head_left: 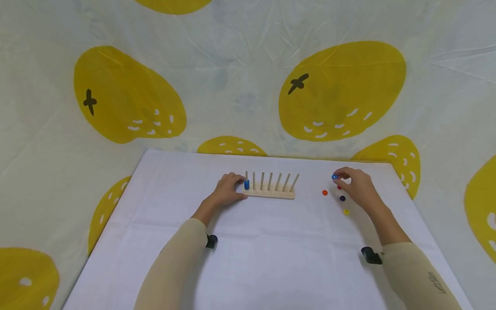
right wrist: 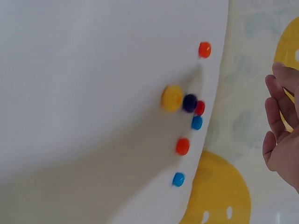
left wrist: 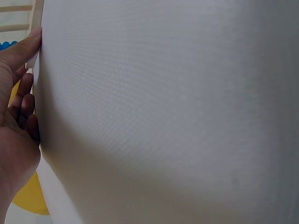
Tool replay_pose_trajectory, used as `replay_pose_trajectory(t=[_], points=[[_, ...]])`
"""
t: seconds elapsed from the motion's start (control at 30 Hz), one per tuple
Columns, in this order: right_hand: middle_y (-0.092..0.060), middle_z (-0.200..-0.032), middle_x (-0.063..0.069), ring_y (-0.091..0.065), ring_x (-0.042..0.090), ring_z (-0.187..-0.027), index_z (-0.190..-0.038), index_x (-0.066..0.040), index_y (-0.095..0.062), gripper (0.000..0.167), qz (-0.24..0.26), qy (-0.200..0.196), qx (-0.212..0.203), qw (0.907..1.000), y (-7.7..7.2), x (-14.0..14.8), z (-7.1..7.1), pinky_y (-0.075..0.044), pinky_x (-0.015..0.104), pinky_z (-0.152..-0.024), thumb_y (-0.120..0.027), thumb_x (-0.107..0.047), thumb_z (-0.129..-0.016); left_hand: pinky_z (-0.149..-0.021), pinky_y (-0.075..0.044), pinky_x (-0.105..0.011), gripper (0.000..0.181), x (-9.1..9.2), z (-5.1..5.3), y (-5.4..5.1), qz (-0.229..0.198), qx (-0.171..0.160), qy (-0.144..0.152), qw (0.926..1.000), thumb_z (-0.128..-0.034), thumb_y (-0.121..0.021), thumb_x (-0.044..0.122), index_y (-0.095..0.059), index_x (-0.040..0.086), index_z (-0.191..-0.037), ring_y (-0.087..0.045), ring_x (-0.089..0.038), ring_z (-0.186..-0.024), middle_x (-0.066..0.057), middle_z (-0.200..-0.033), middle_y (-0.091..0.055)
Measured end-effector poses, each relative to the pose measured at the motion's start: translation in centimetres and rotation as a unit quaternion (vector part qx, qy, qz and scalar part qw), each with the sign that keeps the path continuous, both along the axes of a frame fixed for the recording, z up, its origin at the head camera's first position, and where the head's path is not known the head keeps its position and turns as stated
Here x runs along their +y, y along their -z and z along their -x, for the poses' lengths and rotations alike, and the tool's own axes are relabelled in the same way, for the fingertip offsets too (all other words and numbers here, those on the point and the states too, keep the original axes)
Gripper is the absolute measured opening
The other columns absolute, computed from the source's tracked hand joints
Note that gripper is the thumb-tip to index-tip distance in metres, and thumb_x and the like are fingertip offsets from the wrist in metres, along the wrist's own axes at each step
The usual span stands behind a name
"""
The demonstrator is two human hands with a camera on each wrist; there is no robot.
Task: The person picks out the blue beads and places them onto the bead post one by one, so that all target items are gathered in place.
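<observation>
A wooden rack (head_left: 270, 194) with a row of upright pegs stands on the table. Several blue beads (head_left: 246, 185) are stacked on its leftmost peg. My left hand (head_left: 226, 189) grips the rack's left end, thumb at the front edge and fingers behind; the left wrist view shows this thumb (left wrist: 25, 50) against the wood. Off to the right of the rack, my right hand (head_left: 357, 185) pinches a blue bead (head_left: 334, 177) between thumb and fingertips, raised above the table. In the right wrist view the right hand (right wrist: 286, 121) appears at the edge, its bead mostly hidden.
Loose beads lie below the right hand: an orange one (head_left: 324, 193), a red one (head_left: 339, 187), a dark one (head_left: 342, 198) and a yellow one (head_left: 346, 212). Two blue beads, one of them low (right wrist: 178, 179), show in the right wrist view. A patterned cloth (head_left: 232, 86) hangs behind the table.
</observation>
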State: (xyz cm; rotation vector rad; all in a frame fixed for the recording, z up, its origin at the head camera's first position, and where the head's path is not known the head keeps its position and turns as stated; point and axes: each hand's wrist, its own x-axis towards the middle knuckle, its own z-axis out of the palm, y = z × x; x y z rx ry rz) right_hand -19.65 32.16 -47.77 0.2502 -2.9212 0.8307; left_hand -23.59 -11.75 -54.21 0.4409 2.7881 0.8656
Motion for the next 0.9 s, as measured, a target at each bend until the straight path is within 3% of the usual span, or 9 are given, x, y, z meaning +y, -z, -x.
replay_pose_trajectory(t=[0.13,0.53,0.77,0.9], points=[[-0.074,-0.109,0.015,-0.056,0.038,-0.11,-0.119,-0.005,-0.069,0.027,0.003,-0.014,0.001,0.9999,-0.6,-1.4,0.4,-0.045,0.06,-0.097,-0.074,-0.019,-0.097,-0.109,-0.04,-0.044,0.061,0.0,0.1,0.1,0.001,-0.001,0.001,1.0,-0.0844,-0.087,0.032,-0.062,0.015,-0.138,-0.048,-0.024,-0.118,-0.004,-0.126,-0.059],[-0.075,-0.109,0.013,-0.062,0.034,-0.109,-0.116,-0.007,-0.072,0.022,-0.002,-0.076,0.043,0.9962,-1.9,-5.9,2.1,-0.05,0.057,-0.094,-0.076,-0.014,-0.094,-0.107,-0.04,-0.044,0.061,-0.1,0.0,-0.1,-0.002,0.009,0.008,0.9999,-0.0836,-0.087,0.032,-0.063,0.013,-0.136,-0.049,-0.025,-0.117,-0.006,-0.124,-0.06],[-0.077,-0.103,0.012,-0.064,0.033,-0.102,-0.11,-0.006,-0.075,0.02,0.014,-0.129,0.09,0.9875,-2.7,-9.0,3.0,-0.05,0.052,-0.092,-0.079,-0.01,-0.091,-0.106,-0.041,-0.045,0.06,-0.1,0.1,0.0,-0.011,0.016,0.011,0.9998,-0.0823,-0.089,0.031,-0.064,0.012,-0.134,-0.05,-0.026,-0.115,-0.006,-0.122,-0.061],[-0.077,-0.103,0.01,-0.063,0.031,-0.102,-0.109,-0.007,-0.075,0.019,0.019,-0.145,0.09,0.9851,-3.1,-10.8,3.4,-0.049,0.05,-0.093,-0.079,-0.012,-0.091,-0.105,-0.041,-0.043,0.06,-0.2,0.2,0.2,-0.006,0.02,0.012,0.9997,-0.0822,-0.089,0.031,-0.065,0.013,-0.134,-0.05,-0.025,-0.115,-0.005,-0.122,-0.061]])
